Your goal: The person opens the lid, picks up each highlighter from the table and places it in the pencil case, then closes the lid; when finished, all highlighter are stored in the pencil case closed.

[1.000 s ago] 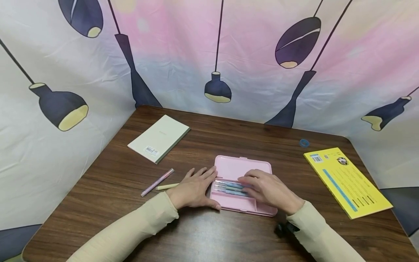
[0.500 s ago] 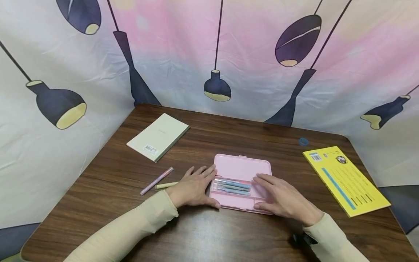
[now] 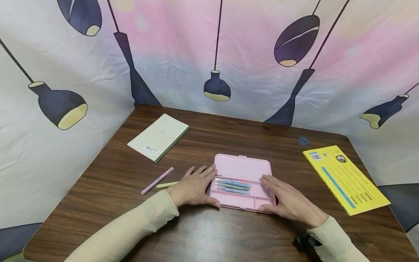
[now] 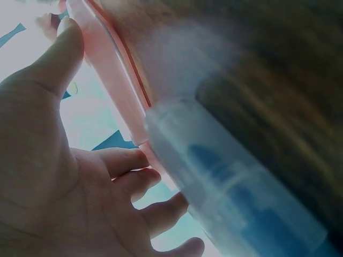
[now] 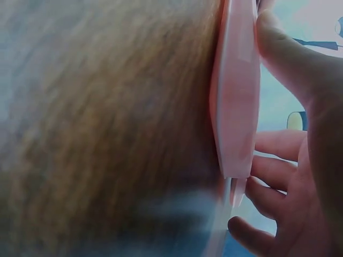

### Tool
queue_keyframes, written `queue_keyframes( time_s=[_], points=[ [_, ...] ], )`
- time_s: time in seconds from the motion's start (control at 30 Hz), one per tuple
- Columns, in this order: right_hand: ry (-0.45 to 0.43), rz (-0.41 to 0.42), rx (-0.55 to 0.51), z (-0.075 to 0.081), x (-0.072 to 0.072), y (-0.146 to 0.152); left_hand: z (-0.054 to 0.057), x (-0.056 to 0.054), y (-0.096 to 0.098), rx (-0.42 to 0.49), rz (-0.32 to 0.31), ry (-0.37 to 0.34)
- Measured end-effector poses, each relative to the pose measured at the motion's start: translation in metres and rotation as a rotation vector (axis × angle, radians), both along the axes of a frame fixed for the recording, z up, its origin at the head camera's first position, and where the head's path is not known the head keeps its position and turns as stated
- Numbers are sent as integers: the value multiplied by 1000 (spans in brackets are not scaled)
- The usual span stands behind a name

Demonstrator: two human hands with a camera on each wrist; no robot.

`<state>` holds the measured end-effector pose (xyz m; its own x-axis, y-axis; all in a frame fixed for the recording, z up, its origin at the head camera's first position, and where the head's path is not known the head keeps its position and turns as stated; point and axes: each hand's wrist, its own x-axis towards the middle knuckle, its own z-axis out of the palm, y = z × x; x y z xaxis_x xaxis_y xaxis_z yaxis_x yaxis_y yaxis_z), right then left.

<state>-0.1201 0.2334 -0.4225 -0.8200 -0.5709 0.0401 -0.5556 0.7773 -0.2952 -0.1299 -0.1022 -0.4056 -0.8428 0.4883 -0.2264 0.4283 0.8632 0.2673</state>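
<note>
A pink pencil case (image 3: 242, 167) lies unfolded on the table, its lid tipped back. Several blue and green pens (image 3: 234, 186) sit side by side in its long upper compartment; the lower compartments look bare. My left hand (image 3: 194, 187) rests at the left edge with fingers spread, thumb at the front corner. At the opposite edge, my right hand (image 3: 289, 200) has its fingertips on the rim and its thumb by the front right corner. Both wrist views show the side of the case, with left fingers (image 4: 144, 184) and right fingers (image 5: 270, 198) extended along it.
Left of the case lie a purple-pink pen (image 3: 157, 181) and a pale yellow pen (image 3: 166, 185), partly behind the left hand. A cream notebook (image 3: 160, 136) is farther back. To the right are a yellow book (image 3: 347, 182) and a blue ring (image 3: 303, 141). Printed cloth (image 3: 183, 54) hangs behind.
My right hand has drawn back from over the pens to the right edge of the case, uncovering the pens and the small lower compartment. My left hand has stayed in place.
</note>
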Motion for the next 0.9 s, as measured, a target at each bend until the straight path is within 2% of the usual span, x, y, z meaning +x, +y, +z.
queue_keyframes(
  time_s=[0.37, 0.53, 0.67, 0.8, 0.9],
  points=[
    [-8, -13, -19, -2, -2, 0, 1, -1, 0, -13, -14, 36],
    [1, -19, -20, -4, -1, 1, 2, 1, -8, 41, 1, 53],
    [-18, -36, -16, -5, 0, 1, 6, 3, -24, 130, 44, 125],
    [-34, -46, -11, -5, 1, 1, 13, 7, -47, 221, 82, 234],
    [-30, -46, -16, -4, 1, 1, 16, 11, -65, 255, 113, 311]
  ],
)
